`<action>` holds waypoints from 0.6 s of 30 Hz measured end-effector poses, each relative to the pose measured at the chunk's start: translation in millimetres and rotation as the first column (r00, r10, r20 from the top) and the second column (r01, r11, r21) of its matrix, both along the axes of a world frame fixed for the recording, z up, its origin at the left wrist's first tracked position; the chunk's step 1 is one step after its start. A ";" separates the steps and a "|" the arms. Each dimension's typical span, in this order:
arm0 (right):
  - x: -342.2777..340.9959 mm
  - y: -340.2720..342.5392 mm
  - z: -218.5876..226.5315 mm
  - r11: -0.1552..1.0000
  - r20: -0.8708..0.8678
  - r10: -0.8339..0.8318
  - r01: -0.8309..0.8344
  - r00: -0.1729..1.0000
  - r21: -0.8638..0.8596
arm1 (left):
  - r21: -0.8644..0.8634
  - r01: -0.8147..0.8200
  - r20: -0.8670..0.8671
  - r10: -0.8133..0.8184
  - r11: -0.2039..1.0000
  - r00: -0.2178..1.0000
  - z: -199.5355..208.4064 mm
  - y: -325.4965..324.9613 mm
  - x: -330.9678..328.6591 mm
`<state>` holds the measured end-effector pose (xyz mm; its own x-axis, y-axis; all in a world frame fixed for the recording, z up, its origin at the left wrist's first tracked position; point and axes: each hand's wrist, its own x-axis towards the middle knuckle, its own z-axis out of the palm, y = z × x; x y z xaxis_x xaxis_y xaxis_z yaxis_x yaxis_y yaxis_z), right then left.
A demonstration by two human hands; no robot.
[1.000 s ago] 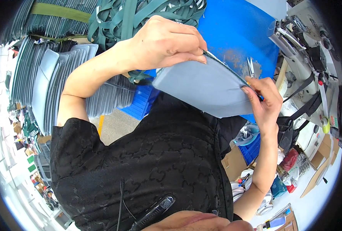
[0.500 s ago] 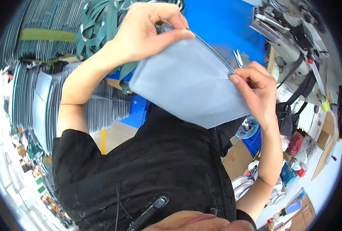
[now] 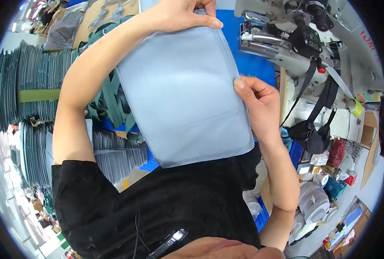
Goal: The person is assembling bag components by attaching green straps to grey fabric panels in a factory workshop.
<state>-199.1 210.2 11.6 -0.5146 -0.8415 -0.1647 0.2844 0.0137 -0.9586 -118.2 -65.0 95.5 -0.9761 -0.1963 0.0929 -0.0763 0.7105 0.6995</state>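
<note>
A light grey-blue panel (image 3: 187,99), flat and roughly rectangular with rounded corners and a seamed edge, hangs in front of my chest. My left hand (image 3: 181,15) is closed on its far edge, the thumb lying on top; part of the fingers is cut off by the picture's upper rim. On the panel's right edge, my right hand (image 3: 261,101) pinches between thumb and curled fingers. A faint crease crosses the panel's lower half. Its underside is hidden.
Stacks of dark green-grey panels (image 3: 40,73) and greyer ones (image 3: 118,157) stand at the left. Green straps (image 3: 109,99) lie behind my left forearm. A blue work surface (image 3: 254,64) is beyond the panel, beside a sewing machine (image 3: 282,41) at the far right. Black straps (image 3: 317,116) hang there.
The panel has turned from a slant to nearly upright and now shows more of its face. My left hand has moved farther away; my right hand has shifted left and slightly nearer.
</note>
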 end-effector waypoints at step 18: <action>-11.6 -28.9 6.9 0.987 0.037 -0.161 0.161 0.986 0.020 | 0.067 0.125 0.045 -0.128 0.990 0.991 -6.9 -35.1 -54.3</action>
<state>-210.6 181.3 18.5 -0.6360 -0.7451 -0.2008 0.3210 -0.0188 -0.9469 -172.5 -100.2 88.6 -0.9966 -0.0748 0.0354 -0.0240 0.6709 0.7412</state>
